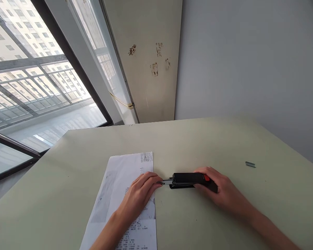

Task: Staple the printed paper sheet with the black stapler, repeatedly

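Observation:
A black stapler (186,178) with a red patch near its rear lies on the table, pointing left. My right hand (214,182) is wrapped round its rear end. From the stapler's front a metal staple tray (167,182) sticks out to the left. The fingertips of my left hand (143,189) close on the far end of that tray. Under my left hand and forearm lie printed sheets of paper (106,198), their right edge just short of the stapler. Whether staples sit in the tray I cannot make out.
A short strip of staples (250,164) lies apart on the right of the pale green table (198,146). Behind the table stand a grey wall (245,62) and a cream panel (151,93) with brown marks. To the left is a large window (36,76).

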### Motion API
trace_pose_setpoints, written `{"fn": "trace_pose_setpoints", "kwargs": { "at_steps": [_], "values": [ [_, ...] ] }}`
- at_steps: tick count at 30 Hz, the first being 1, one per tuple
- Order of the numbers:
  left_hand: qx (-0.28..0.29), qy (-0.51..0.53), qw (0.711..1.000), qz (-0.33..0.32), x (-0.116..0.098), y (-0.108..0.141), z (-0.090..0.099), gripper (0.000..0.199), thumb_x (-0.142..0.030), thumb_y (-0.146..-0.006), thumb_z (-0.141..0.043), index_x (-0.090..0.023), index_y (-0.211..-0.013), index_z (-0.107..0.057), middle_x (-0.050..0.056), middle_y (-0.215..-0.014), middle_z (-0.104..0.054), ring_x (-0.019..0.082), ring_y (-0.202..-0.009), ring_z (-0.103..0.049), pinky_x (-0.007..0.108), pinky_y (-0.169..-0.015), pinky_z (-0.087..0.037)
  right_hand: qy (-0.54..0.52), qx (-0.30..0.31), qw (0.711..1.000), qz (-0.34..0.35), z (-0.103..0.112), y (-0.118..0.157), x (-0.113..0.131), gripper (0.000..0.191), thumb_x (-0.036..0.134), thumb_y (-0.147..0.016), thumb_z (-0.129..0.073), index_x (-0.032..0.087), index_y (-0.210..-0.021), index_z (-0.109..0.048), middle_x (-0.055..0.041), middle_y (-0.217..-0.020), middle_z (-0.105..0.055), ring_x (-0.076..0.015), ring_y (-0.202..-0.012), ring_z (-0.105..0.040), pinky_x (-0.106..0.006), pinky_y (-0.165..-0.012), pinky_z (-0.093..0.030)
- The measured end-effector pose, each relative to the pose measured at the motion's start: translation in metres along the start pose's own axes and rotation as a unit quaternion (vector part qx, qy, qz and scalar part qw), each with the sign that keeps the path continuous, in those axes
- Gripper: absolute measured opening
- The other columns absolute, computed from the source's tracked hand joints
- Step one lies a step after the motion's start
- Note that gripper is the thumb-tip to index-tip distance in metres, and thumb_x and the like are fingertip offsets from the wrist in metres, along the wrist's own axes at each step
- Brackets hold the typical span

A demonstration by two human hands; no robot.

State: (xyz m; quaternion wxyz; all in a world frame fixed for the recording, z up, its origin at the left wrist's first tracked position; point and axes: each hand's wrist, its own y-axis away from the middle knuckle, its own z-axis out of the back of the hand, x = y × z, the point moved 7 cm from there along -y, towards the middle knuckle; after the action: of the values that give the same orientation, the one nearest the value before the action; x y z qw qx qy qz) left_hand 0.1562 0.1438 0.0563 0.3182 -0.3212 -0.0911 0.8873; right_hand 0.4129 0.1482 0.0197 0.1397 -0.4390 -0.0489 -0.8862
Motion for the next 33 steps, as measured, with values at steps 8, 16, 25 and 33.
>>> {"fn": "trace_pose_setpoints", "kwargs": {
  "at_steps": [8, 16, 25, 33],
  "values": [
    [-0.009, -0.03, 0.999, -0.022, 0.001, 0.003, 0.002, 0.014, -0.016, -0.105, -0.056, -0.024, -0.109, -0.067, 0.003, -0.109, -0.073, 0.015, -0.09, -0.069, 0.028, -0.082, -0.053, 0.012, -0.009, 1.0, 0.004, 0.001, 0.0, -0.001, 0.026, 0.051, -0.104, -0.055, 0.032, -0.118, -0.064, -0.0041, -0.114, -0.071, -0.0237, -0.098, -0.067, -0.034, -0.082, -0.056],
    [-0.075, 0.031, 0.996, 0.038, 0.003, 0.004, 0.013, 0.003, -0.022, -0.102, -0.062, -0.023, -0.104, -0.065, 0.002, -0.097, -0.073, 0.014, -0.077, -0.062, 0.027, -0.071, -0.048, 0.011, -0.003, 1.0, 0.004, 0.002, 0.001, 0.002, 0.03, 0.053, -0.104, -0.054, 0.031, -0.121, -0.064, -0.0059, -0.115, -0.072, -0.0246, -0.097, -0.067, -0.033, -0.076, -0.056],
    [-0.071, 0.464, 0.813, 0.343, 0.032, 0.011, 0.0, 0.041, -0.052, -0.096, -0.069, -0.019, -0.121, -0.071, -0.001, -0.08, -0.054, 0.008, -0.059, -0.035, 0.026, -0.06, -0.034, 0.008, -0.005, 1.0, 0.007, 0.002, -0.001, 0.004, 0.026, 0.05, -0.104, -0.055, 0.032, -0.119, -0.064, -0.0033, -0.117, -0.072, -0.0229, -0.099, -0.067, -0.032, -0.081, -0.056],
    [-0.081, 0.517, 0.764, 0.379, 0.051, 0.02, -0.005, 0.046, -0.049, -0.098, -0.068, -0.022, -0.134, -0.072, 0.0, -0.081, -0.045, 0.01, -0.065, -0.04, 0.026, -0.066, -0.043, -0.002, 0.006, 1.0, -0.003, 0.002, 0.001, 0.004, 0.029, 0.053, -0.104, -0.053, 0.031, -0.119, -0.064, -0.006, -0.117, -0.071, -0.0247, -0.098, -0.066, -0.035, -0.08, -0.057]
  ]
}}
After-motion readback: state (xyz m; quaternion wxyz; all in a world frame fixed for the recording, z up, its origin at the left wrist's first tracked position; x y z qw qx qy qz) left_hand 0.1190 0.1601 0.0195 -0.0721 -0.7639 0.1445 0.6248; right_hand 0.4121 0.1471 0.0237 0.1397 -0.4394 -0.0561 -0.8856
